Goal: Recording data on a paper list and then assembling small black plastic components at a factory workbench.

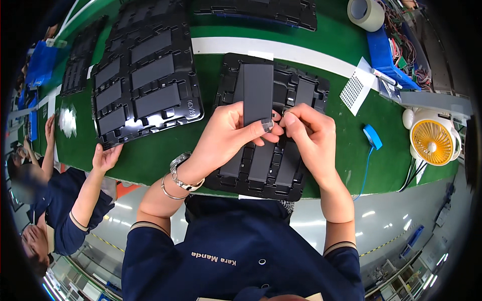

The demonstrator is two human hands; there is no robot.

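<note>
A flat black rectangular block [258, 93] stands out lengthwise from my left hand [223, 134], whose fingers and thumb are closed round its lower end. A small greyish piece [267, 125] shows at the left thumb tip; I cannot make out what it is. Beside that end, my right hand [315, 140] is closed in a pinch, its fingertips close to the block's lower right corner. Whatever those fingertips hold is too small or hidden. Beneath both hands lies a black moulded tray [213, 181] with several similar dark blocks in its pockets.
At left, a co-worker's hand [107, 156] touches another loaded black tray [197, 108]. A blue bin of wires [380, 52], a tape roll [365, 14], a label sheet [357, 89], a marker [386, 79], a blue corded disc [371, 136] and a fan [431, 143] are at right.
</note>
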